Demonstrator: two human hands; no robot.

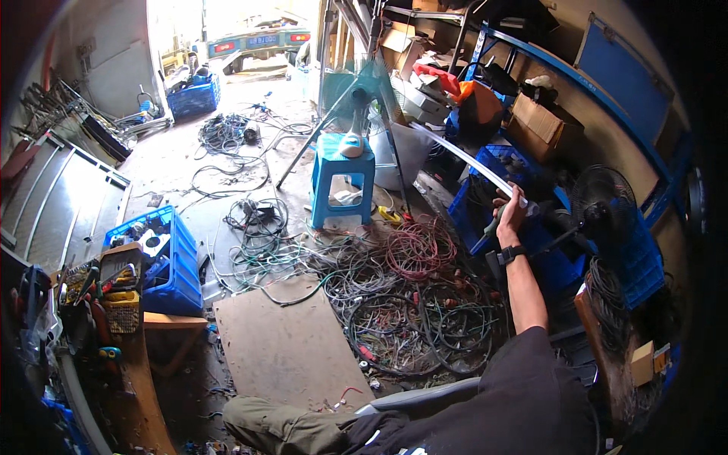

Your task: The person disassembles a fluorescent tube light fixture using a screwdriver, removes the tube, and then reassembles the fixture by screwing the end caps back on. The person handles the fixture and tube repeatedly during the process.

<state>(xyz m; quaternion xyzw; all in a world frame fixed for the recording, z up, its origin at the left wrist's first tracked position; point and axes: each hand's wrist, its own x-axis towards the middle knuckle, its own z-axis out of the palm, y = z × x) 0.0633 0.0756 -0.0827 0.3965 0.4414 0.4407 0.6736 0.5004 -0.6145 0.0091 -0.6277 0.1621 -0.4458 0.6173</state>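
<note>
My right hand (pixel 513 214) is raised at the right, with a black watch (pixel 506 255) on its wrist. Its fingers are closed around a long, thin white strip (pixel 468 158), which slants away to the upper left. Below the fingers a dark green, handle-like piece (pixel 489 230) sticks out; I cannot make out what it belongs to. Beyond the hand stand blue crates (pixel 464 205), and a black fan (pixel 603 203) is to its right. My left hand is out of view.
Tangled cables (pixel 387 303) cover the floor before me, beside a brown board (pixel 284 341). A blue stool (pixel 343 182) stands ahead near tripod legs (pixel 307 148). At the left are a blue crate (pixel 182 262) of parts and a bench (pixel 133 371) with tools.
</note>
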